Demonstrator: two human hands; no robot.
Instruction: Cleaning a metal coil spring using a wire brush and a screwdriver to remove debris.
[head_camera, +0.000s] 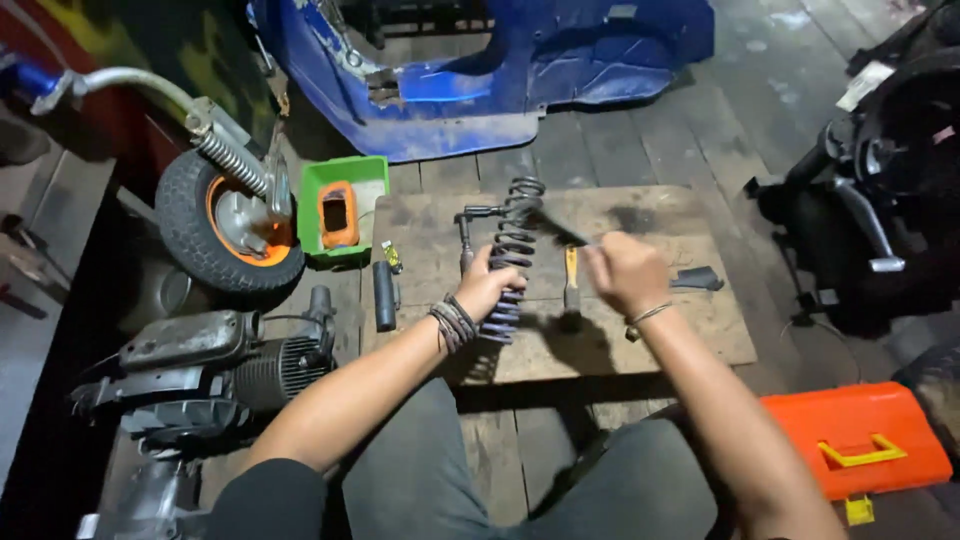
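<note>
Dark coil spring (510, 260) sits tilted over the middle of the wooden board (690, 330). Left hand (487, 285) is wrapped around its lower coils. Right hand (622, 272) is fisted on a thin tool, blurred, tip at the spring's upper coils. Yellow-handled chisel (571, 280) lies between the hands. Green tray (318, 185) sits off the board's far-left corner, orange toolbox (860, 435) near-right.

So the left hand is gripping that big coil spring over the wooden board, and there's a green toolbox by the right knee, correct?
Not quite: the toolbox is orange with a yellow handle, as the head view shows. The rest holds: the left hand grips the coil spring over the wooden board.
</note>
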